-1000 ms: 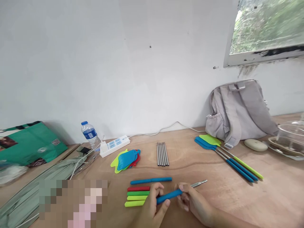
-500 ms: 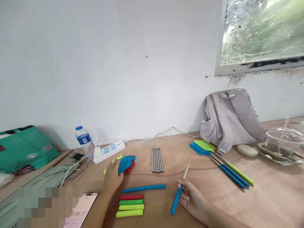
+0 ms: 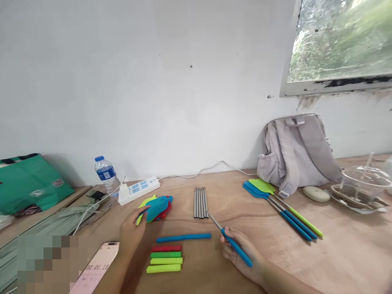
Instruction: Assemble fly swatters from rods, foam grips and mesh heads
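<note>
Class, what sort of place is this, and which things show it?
Probably a makeshift assembly workspace: loose fly swatter heads and a neat row of metal rods lie in separate groups, like sorted parts. The grey backpack suggests an informal room rather than a factory floor.

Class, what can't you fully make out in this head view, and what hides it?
In the head view:
Lower pieces in the pile of flat blue, yellow and red shapes: covered by the top blue shape.
How the bare left hand meets the pile: hidden by the hand itself.
Pink-screened, rectangular phone: lower end cut off by bottom edge.
Green bag: left side cut off by left edge.
</note>
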